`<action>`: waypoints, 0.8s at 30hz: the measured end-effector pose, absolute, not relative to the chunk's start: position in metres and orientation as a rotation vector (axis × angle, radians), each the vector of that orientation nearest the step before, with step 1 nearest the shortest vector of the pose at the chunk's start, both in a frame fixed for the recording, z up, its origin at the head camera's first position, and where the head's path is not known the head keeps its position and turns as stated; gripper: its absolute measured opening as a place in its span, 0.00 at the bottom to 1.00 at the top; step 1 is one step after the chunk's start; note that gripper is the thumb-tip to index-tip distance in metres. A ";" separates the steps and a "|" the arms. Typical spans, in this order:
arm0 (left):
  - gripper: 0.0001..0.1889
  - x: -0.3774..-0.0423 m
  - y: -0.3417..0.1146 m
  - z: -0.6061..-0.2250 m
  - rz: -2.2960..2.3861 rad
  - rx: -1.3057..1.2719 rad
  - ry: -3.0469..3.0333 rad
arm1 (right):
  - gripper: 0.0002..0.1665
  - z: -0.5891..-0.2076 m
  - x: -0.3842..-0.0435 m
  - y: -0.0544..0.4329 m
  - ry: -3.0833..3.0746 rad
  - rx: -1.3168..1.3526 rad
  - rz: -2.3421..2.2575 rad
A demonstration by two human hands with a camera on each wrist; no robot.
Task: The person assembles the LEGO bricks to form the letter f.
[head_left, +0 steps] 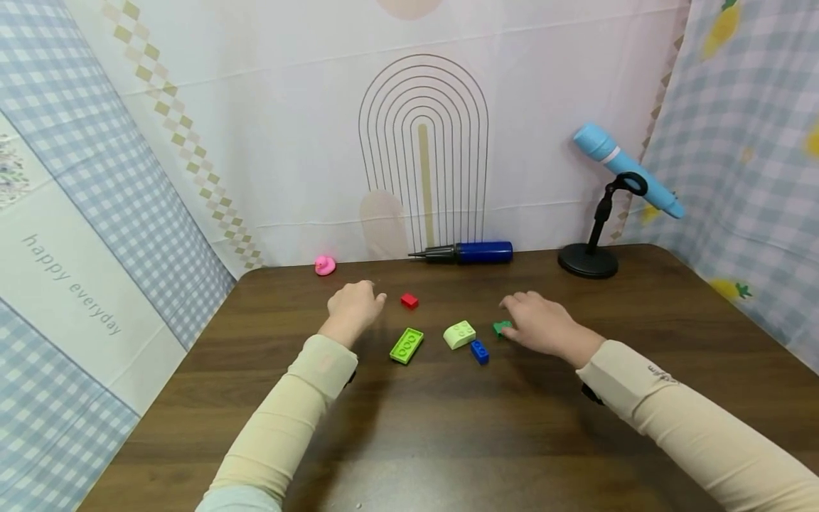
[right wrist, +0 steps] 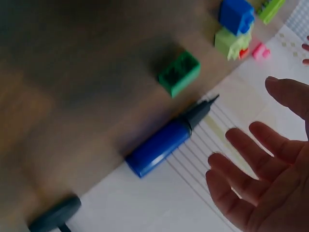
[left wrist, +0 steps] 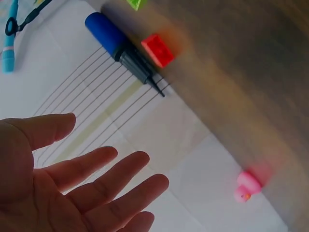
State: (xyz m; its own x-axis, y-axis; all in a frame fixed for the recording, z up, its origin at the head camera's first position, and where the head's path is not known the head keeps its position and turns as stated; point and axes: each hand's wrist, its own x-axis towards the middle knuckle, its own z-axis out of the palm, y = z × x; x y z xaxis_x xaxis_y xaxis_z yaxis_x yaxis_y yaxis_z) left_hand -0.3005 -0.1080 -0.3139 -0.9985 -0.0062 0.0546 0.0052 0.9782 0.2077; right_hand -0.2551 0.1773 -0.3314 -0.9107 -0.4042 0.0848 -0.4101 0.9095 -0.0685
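My left hand (head_left: 355,306) hovers over the left of the table, its fingers apart and holding nothing in the left wrist view. To its right lie a small red brick (head_left: 409,301) and a lime green brick (head_left: 407,345) with its hollow side up. My right hand (head_left: 537,323), also holding nothing, is above the table beside a green brick (head_left: 502,328), which it partly hides in the head view. Its fingers are spread and loosely bent in the right wrist view. Between the hands sit a pale green curved brick (head_left: 459,334) and a blue brick (head_left: 480,351) close by it.
Along the table's back edge are a pink toy duck (head_left: 325,265) and a blue hand pump (head_left: 484,252) with a black nozzle. A light blue toy microphone (head_left: 630,171) leans in a black stand (head_left: 589,260) at the back right. Patterned cloth hangs behind the brown table (head_left: 409,441).
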 end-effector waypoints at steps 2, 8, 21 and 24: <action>0.20 -0.302 -0.103 -0.317 -0.327 -0.008 -3.074 | 0.22 -0.337 -0.254 0.174 -3.030 0.679 0.149; 0.19 -0.311 -0.089 -0.328 -0.352 -0.022 -3.126 | 0.22 -0.350 -0.253 0.163 -3.108 0.763 0.176; 0.17 -0.333 -0.074 -0.348 -0.416 -0.124 -3.174 | 0.25 -0.360 -0.257 0.148 -3.221 0.801 0.305; 0.17 -0.338 -0.072 -0.351 -0.393 -0.187 -3.194 | 0.23 -0.362 -0.257 0.147 -3.217 0.799 0.300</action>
